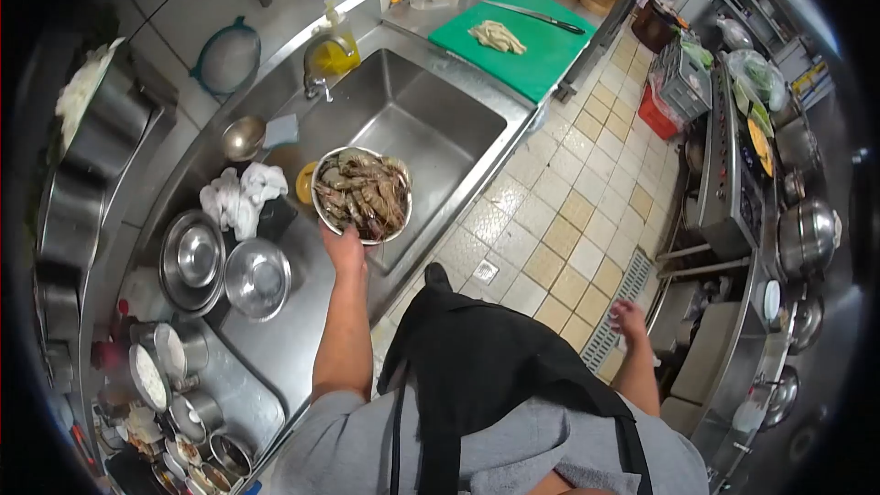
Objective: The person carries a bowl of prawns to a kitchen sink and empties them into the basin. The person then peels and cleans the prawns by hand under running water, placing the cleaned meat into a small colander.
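My left hand (345, 252) grips the near rim of a round metal bowl (317, 204) heaped with raw shrimp (365, 191). The bowl is held over the near left edge of the steel sink (431, 137); my fingers under it are hidden. On the other side, my right hand (628, 319) hangs free above the floor drain grate, fingers slightly curled and apart, with nothing in it. Left of the bowl lie a crumpled white cloth (240, 197) and a clear, shiny bowl (258, 280).
A faucet (316, 82) stands behind the sink. Beyond it, a green cutting board (513, 41) carries a knife (536, 16) and a pale piece of food (497, 37). Metal pots and seasoning containers crowd the lower left. A stove (733, 165) lines the right across the tiled floor (541, 211).
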Tool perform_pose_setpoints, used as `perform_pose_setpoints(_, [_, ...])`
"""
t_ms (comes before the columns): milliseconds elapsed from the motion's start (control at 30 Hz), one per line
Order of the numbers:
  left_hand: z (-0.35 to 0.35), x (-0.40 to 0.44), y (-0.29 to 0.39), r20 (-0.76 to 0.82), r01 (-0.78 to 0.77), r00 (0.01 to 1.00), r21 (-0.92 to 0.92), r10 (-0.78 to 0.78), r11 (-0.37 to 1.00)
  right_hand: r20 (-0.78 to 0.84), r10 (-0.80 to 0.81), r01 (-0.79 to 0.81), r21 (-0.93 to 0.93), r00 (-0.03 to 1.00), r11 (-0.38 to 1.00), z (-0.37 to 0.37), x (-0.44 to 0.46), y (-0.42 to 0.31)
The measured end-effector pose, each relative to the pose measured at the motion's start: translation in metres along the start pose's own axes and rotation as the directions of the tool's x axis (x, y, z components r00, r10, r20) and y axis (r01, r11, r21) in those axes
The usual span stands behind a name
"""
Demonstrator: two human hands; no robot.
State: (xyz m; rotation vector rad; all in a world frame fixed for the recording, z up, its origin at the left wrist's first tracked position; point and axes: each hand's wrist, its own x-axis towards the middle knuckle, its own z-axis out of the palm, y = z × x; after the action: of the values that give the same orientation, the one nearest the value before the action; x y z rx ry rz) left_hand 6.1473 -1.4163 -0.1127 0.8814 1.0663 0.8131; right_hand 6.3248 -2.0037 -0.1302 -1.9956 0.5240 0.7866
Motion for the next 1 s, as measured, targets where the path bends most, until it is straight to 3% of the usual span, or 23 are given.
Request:
perform_pose_setpoints(67, [-0.003,0.038,-0.028,-0.015,-0.229,0.967,0.379,0.254,0.897,0.090,0.018,-0.011,-0.079,0.996,0.997,0.023,0.017,0.007])
perform_pose_setpoints(100, [0.013,0.020,-0.003,-0.029,-0.254,0.944,0.570,0.328,0.781,0.126,0.072,-0.069,-0.029,0.989,0.997,0.031,0.014,0.011])
perform_pose_setpoints(133, [0.018,0.029,0.001,-0.028,-0.261,0.941,0.571,0.336,0.778,0.164,0.109,-0.115,0.027,0.980,0.993,0.039,0.015,0.010])
perform_pose_setpoints(200, [0.018,0.043,-0.002,0.066,-0.396,0.833,0.764,0.549,0.509,0.203,0.197,-0.197,-0.024,0.959,0.980,0.045,0.033,0.028])
perform_pose_setpoints(333, [0.032,0.040,0.019,0.129,-0.410,0.758,0.857,0.640,0.312,0.260,0.314,-0.279,-0.163,0.913,0.946,0.032,0.065,0.025])
perform_pose_setpoints(400, [0.044,0.030,0.031,0.093,-0.337,0.795,0.890,0.599,0.308,0.272,0.336,-0.285,-0.211,0.902,0.935,0.021,0.088,0.006])
perform_pose_setpoints(500, [0.048,0.023,0.033,0.055,-0.352,0.744,0.880,0.666,0.320,0.306,0.354,-0.296,-0.221,0.884,0.929,0.008,0.144,-0.034])
perform_pose_setpoints(533, [0.052,0.016,0.037,0.047,-0.351,0.684,0.896,0.728,0.272,0.400,0.371,-0.339,-0.151,0.838,0.929,-0.003,0.196,-0.027])
perform_pose_setpoints(567, [0.059,0.009,0.040,0.046,-0.346,0.617,0.913,0.786,0.218,0.567,0.486,-0.412,-0.263,0.665,0.872,-0.017,0.248,-0.041])
perform_pose_setpoints(600, [0.067,0.001,0.045,0.043,-0.341,0.609,0.916,0.792,0.213,0.421,0.360,-0.105,-0.519,0.833,0.848,-0.011,0.257,-0.079])
perform_pose_setpoints(633, [0.072,-0.005,0.044,0.028,-0.331,0.561,0.923,0.827,0.194,0.403,0.068,0.175,-0.537,0.913,0.825,0.001,0.246,-0.123])
perform_pose_setpoints(700, [0.079,-0.018,0.037,0.008,-0.306,0.508,0.936,0.861,0.172,0.436,-0.160,0.422,-0.610,0.886,0.671,0.015,0.297,-0.179])
perform_pose_setpoints(733, [0.080,-0.020,0.026,-0.074,-0.322,0.557,0.899,0.827,0.297,0.387,-0.203,0.419,-0.628,0.899,0.656,0.033,0.260,-0.242])
perform_pose_setpoints(800, [0.081,-0.026,0.004,-0.222,-0.331,0.651,0.777,0.726,0.535,0.461,-0.334,0.556,-0.526,0.822,0.643,0.051,0.279,-0.290])
perform_pose_setpoints(833, [0.085,-0.030,-0.006,-0.402,-0.257,0.763,0.532,0.507,0.807,0.499,-0.358,0.599,-0.497,0.789,0.628,0.064,0.277,-0.317])
perform_pose_setpoints(867, [0.091,-0.033,-0.015,-0.487,-0.139,0.843,0.214,0.230,0.967,0.530,-0.385,0.633,-0.440,0.756,0.637,0.078,0.267,-0.341])
perform_pose_setpoints(933, [0.098,-0.035,-0.034,-0.459,-0.058,0.888,-0.082,0.014,0.995,0.581,-0.391,0.673,-0.416,0.714,0.611,0.106,0.259,-0.374])
perform_pose_setpoints(967, [0.098,-0.033,-0.044,-0.465,-0.058,0.885,-0.083,0.013,0.995,0.629,-0.403,0.713,-0.375,0.665,0.592,0.120,0.251,-0.387])
perform_pose_setpoints(1000, [0.098,-0.029,-0.053,-0.396,0.036,0.911,-0.206,-0.117,0.978,0.672,-0.415,0.750,-0.330,0.613,0.573,0.131,0.242,-0.396])
